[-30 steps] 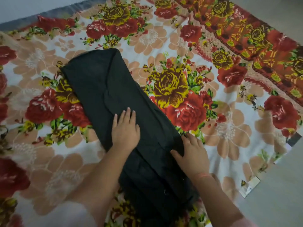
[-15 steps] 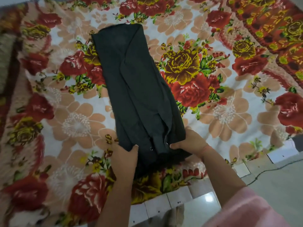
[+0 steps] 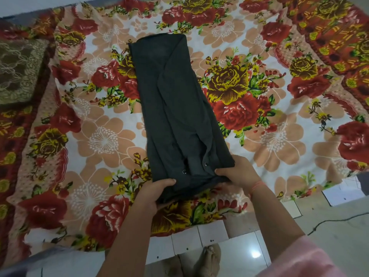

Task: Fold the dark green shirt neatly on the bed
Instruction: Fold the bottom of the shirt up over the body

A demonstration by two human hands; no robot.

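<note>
The left hand (image 3: 154, 189) pinches the near left corner of the dark green shirt (image 3: 175, 108), thumb on top and fingers under. The right hand (image 3: 237, 172) grips the near right corner the same way. The shirt lies in a long, narrow strip on the flowery bed sheet (image 3: 269, 140), stretching away from the person.

Dark green shirt (image 3: 175, 108) — folded into a long, narrow strip — lies flat on the bed (image 3: 95, 136).
</note>
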